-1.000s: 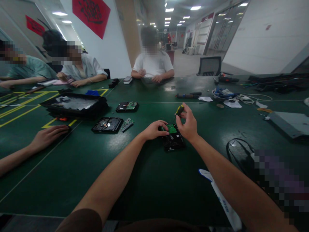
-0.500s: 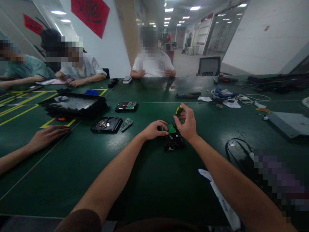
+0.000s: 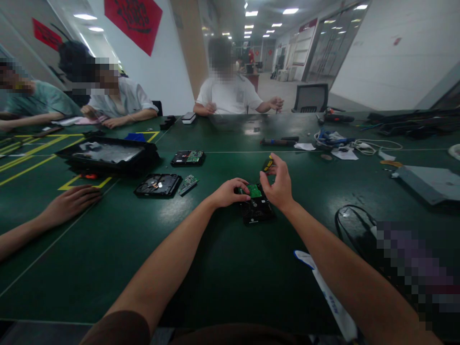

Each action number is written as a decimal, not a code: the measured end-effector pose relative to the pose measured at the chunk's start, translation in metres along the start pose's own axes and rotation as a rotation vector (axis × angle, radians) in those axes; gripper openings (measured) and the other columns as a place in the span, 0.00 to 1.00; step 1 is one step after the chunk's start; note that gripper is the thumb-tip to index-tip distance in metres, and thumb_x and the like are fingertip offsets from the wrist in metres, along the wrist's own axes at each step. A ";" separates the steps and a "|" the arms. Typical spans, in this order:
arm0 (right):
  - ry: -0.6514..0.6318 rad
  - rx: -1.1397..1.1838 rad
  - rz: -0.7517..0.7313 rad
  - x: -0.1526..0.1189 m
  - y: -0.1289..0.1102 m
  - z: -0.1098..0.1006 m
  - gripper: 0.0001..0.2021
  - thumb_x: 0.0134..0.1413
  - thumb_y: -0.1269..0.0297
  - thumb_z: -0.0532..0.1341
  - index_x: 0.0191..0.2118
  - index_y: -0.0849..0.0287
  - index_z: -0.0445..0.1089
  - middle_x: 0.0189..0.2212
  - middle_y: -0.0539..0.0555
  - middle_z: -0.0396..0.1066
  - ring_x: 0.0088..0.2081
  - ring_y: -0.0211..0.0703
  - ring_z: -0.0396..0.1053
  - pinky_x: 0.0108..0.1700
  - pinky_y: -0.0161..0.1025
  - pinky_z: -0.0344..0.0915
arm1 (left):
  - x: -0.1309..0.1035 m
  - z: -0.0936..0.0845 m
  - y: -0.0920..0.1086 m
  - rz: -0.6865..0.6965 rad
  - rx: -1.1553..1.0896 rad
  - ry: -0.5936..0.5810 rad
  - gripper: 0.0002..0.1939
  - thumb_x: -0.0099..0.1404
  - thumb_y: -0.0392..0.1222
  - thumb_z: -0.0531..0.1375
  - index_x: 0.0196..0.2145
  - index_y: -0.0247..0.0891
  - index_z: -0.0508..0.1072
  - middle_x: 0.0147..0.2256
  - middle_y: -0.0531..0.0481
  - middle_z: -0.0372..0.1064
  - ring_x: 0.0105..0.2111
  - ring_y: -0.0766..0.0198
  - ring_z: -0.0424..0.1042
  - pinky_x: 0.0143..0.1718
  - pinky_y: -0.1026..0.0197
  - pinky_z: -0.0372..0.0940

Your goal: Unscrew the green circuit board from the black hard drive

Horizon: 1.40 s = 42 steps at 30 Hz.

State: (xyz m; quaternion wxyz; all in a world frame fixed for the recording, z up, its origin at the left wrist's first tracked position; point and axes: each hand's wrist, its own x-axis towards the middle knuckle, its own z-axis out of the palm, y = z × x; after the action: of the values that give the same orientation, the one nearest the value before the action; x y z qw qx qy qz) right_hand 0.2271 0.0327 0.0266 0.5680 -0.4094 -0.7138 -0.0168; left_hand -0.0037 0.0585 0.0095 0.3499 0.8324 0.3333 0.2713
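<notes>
A black hard drive lies on the green table in front of me, with a green circuit board on its far half. My left hand grips the drive's left side, thumb lying over the top near the board. In my right hand is a screwdriver with a yellow and black handle, held between thumb and fingers above the drive's far right corner. The screwdriver's tip is hidden by the hand.
To the left lie another hard drive, a loose circuit board, a further drive and a black tray. A co-worker's hand rests at the left. Cables and a grey metal box are at the right.
The screwdriver handle has turned slightly in my right hand. My left hand stays on the drive. The person across the table has moved one arm outward to the right.
</notes>
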 end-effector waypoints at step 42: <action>-0.099 0.109 0.039 -0.001 -0.005 -0.001 0.32 0.66 0.66 0.58 0.72 0.48 0.49 0.55 0.59 0.72 0.47 0.50 0.78 0.52 0.54 0.78 | 0.000 0.000 0.001 0.038 -0.002 0.001 0.12 0.60 0.46 0.72 0.41 0.42 0.81 0.57 0.45 0.70 0.56 0.54 0.72 0.61 0.47 0.64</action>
State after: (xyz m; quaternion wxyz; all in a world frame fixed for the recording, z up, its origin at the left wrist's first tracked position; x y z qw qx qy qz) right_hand 0.2249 0.0282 0.0281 0.5535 -0.3921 -0.7328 0.0533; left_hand -0.0035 0.0585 0.0102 0.3453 0.8382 0.3173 0.2785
